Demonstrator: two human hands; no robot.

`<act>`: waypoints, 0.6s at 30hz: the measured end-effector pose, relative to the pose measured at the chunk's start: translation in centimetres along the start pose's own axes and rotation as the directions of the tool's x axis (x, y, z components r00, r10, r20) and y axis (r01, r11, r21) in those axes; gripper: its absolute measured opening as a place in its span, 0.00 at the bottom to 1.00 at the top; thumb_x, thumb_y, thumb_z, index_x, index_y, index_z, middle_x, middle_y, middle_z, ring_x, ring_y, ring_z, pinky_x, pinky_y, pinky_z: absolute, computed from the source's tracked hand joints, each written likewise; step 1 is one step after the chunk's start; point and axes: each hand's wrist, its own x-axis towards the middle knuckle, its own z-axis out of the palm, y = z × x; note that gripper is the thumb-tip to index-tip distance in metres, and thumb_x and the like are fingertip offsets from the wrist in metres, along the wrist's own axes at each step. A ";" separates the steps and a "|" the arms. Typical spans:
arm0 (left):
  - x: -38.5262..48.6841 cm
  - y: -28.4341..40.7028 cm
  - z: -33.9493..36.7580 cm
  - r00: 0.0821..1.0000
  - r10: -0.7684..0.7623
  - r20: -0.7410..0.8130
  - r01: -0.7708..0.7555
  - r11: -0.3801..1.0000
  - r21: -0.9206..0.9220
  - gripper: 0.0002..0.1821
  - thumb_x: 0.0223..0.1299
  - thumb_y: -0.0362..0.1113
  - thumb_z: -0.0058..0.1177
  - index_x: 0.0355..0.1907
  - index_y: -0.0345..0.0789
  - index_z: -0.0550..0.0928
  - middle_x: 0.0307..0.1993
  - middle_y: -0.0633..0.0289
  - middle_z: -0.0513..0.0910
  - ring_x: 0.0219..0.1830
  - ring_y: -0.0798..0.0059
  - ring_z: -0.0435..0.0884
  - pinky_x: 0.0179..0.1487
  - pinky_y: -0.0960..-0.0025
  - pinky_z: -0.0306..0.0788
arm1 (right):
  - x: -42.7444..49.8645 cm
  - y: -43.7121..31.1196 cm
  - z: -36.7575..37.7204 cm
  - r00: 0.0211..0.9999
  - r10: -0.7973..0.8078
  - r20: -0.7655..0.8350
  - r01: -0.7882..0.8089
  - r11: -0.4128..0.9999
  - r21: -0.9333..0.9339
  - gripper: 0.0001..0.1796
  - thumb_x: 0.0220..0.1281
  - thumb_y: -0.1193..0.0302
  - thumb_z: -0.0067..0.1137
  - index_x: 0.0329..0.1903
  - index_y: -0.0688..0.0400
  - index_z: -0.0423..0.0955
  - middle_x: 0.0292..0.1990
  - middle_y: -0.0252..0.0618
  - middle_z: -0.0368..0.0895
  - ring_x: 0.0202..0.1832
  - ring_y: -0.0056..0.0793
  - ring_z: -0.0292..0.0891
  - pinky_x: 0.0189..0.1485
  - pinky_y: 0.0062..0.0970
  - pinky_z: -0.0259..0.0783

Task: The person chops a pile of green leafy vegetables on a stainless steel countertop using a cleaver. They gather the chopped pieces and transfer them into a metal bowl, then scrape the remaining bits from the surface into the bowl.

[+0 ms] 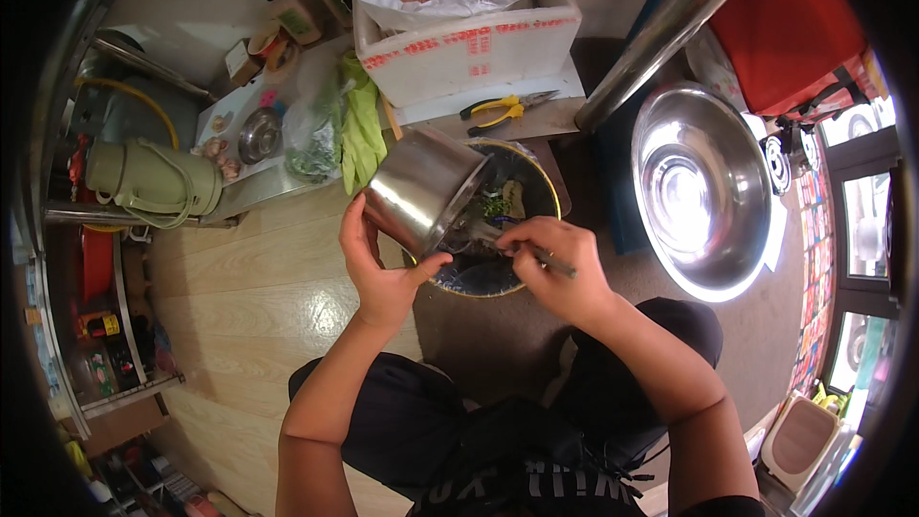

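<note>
My left hand [384,269] grips a stainless steel pot [413,187] near its base and rim. The pot is tilted on its side, its mouth facing right over a round bin [495,287] with a yellow rim and a dark liner. Between the fingers of my right hand [556,266] is the handle of a metal utensil [553,262]; its blurred head reaches toward the pot's mouth, so its exact kind is unclear. Inside the bin lie green leafy scraps [495,205] and a pale piece [512,197]. The pot's inside is mostly hidden.
Behind the bin, a low shelf holds yellow-black pliers [506,111], a white foam box [467,57], green rubber gloves [359,122] and a bag of greens [314,133]. At right stands a large steel basin [700,190] beside a metal post [668,36]. A green thermos [154,179] is at left.
</note>
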 end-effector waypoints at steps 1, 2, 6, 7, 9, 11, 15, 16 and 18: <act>0.2 0.0 -0.1 1.000 -0.004 -0.020 0.004 1.000 0.004 0.61 0.34 0.43 0.81 0.69 0.32 0.55 0.59 0.54 0.68 0.56 0.64 0.72 0.64 0.60 0.63 | -0.1 0.0 -0.5 0.997 0.070 0.011 -0.070 0.997 -0.015 0.11 0.52 0.84 0.55 0.39 0.64 0.80 0.31 0.45 0.82 0.32 0.37 0.81 0.37 0.28 0.76; 0.3 0.1 -0.1 0.999 -0.027 -0.026 0.026 0.999 -0.031 0.61 0.34 0.43 0.81 0.70 0.32 0.55 0.59 0.54 0.68 0.57 0.64 0.71 0.64 0.60 0.63 | 0.0 -0.2 -0.9 0.993 0.121 0.014 -0.121 0.993 -0.017 0.11 0.54 0.83 0.56 0.41 0.64 0.80 0.34 0.46 0.83 0.36 0.38 0.81 0.41 0.30 0.76; 0.4 0.2 0.1 0.996 -0.081 -0.031 0.076 0.989 -0.130 0.61 0.36 0.42 0.80 0.70 0.33 0.54 0.61 0.54 0.66 0.60 0.64 0.69 0.65 0.61 0.63 | 0.7 -0.5 -0.3 0.994 -0.084 0.064 0.078 0.994 0.079 0.11 0.56 0.83 0.56 0.42 0.63 0.80 0.34 0.45 0.83 0.37 0.40 0.81 0.42 0.30 0.76; 0.4 0.3 0.1 0.996 -0.085 -0.031 0.079 0.987 -0.143 0.61 0.36 0.42 0.80 0.70 0.33 0.54 0.62 0.54 0.66 0.61 0.64 0.68 0.65 0.61 0.63 | 0.5 -0.4 -0.2 0.994 -0.079 0.071 0.075 0.995 0.059 0.11 0.56 0.83 0.56 0.42 0.63 0.80 0.34 0.45 0.83 0.37 0.40 0.81 0.42 0.30 0.76; 0.4 0.3 -0.1 0.994 -0.107 -0.014 0.104 0.985 -0.139 0.60 0.38 0.42 0.80 0.70 0.33 0.53 0.64 0.54 0.64 0.63 0.64 0.68 0.64 0.62 0.63 | 0.3 -0.1 -0.2 0.994 -0.070 0.088 0.068 0.997 0.022 0.11 0.56 0.83 0.56 0.42 0.63 0.80 0.34 0.44 0.83 0.37 0.40 0.82 0.42 0.30 0.76; 0.6 0.3 -0.2 0.990 -0.137 -0.018 0.132 0.976 -0.175 0.60 0.39 0.42 0.79 0.71 0.34 0.53 0.65 0.53 0.63 0.64 0.63 0.67 0.64 0.63 0.64 | 0.5 -0.8 -1.1 0.998 0.017 0.066 -0.012 0.997 -0.080 0.10 0.55 0.83 0.57 0.42 0.63 0.80 0.34 0.45 0.83 0.37 0.40 0.82 0.42 0.30 0.76; 1.0 0.1 -0.2 0.984 -0.177 -0.016 0.167 0.948 -0.271 0.58 0.42 0.43 0.78 0.71 0.35 0.52 0.67 0.52 0.61 0.66 0.62 0.65 0.64 0.63 0.64 | 0.5 -0.5 -0.8 0.986 -0.163 0.039 0.163 0.987 -0.009 0.12 0.54 0.84 0.55 0.42 0.64 0.80 0.34 0.45 0.83 0.33 0.33 0.81 0.37 0.25 0.76; 1.1 0.1 -0.2 0.984 -0.177 -0.009 0.167 0.946 -0.276 0.58 0.43 0.43 0.77 0.71 0.36 0.52 0.68 0.52 0.61 0.67 0.62 0.65 0.65 0.63 0.64 | 0.4 -0.7 -0.4 0.988 -0.148 0.042 0.145 0.988 0.061 0.13 0.53 0.84 0.56 0.43 0.64 0.80 0.35 0.45 0.83 0.33 0.34 0.81 0.37 0.25 0.76; 1.0 0.0 0.1 0.989 -0.146 -0.001 0.140 0.956 -0.259 0.58 0.43 0.43 0.77 0.71 0.35 0.52 0.67 0.52 0.61 0.67 0.62 0.65 0.65 0.62 0.63 | 0.5 -1.0 -0.3 0.987 -0.148 0.064 0.143 0.987 0.075 0.15 0.54 0.84 0.56 0.45 0.64 0.80 0.36 0.45 0.83 0.34 0.34 0.82 0.38 0.26 0.76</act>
